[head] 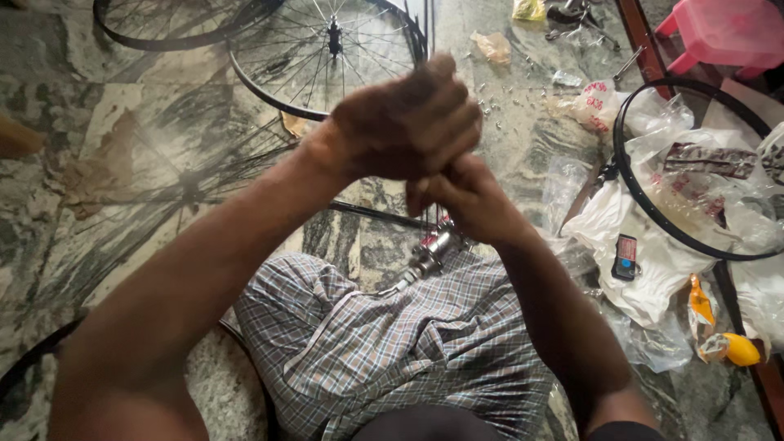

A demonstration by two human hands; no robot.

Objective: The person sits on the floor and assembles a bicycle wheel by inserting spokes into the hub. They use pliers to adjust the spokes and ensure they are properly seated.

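Observation:
My left hand (408,122) is a closed fist held up in front of me, pressed over my right hand (465,200), which is also closed just below it. Thin dark spokes (425,28) rise straight out of the top of the left fist and show again under the right hand. They run down to a shiny metal wheel hub (429,253) resting on my checked cloth lap (392,343). How each finger grips is hidden.
A spoked bicycle wheel (327,49) lies on the marble floor ahead. A bare black rim (645,204) sits right over white plastic bags (621,220), with a small black device (625,257) and a pink stool (723,33). Another dark rim (24,359) curves at lower left.

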